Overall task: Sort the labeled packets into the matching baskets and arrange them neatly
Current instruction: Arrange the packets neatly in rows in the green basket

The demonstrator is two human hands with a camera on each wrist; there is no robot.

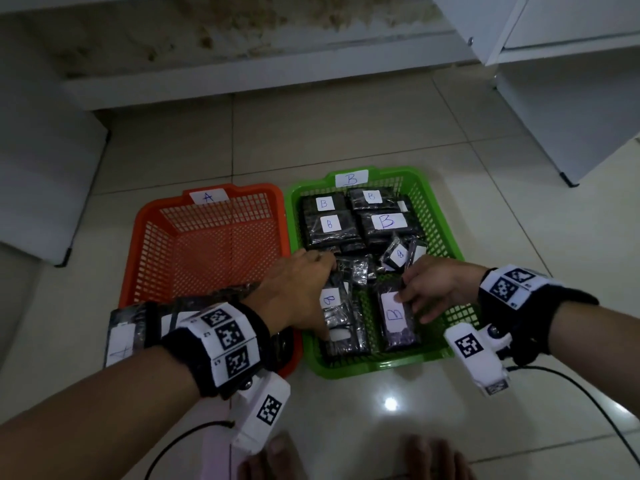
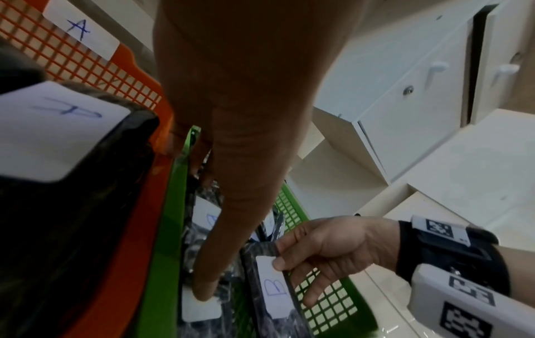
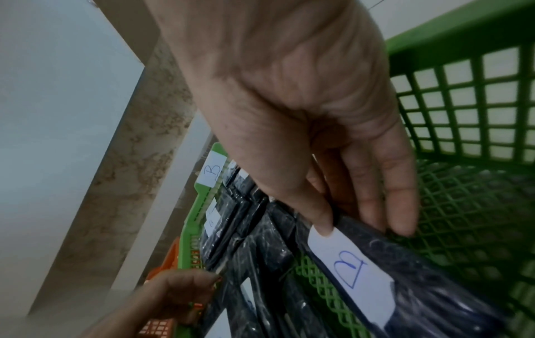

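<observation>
Head view: green basket [image 1: 446, 216] marked B on the right, orange basket [image 1: 145, 244] marked A on the left, touching, both on the tiled floor. Right hand [image 1: 436, 289] pinches a B packet [image 1: 398, 327] near the green basket's near edge, thumb on its label. Left hand [image 1: 298, 292], fingers extended, presses packets at that basket's near left. A-labelled packets [image 1: 121, 336] lie at the orange basket's near edge.

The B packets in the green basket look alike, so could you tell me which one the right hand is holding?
The right hand pinches the packet at the green basket's near right, its big B label facing up; the others lie farther back or under the left hand.
</observation>
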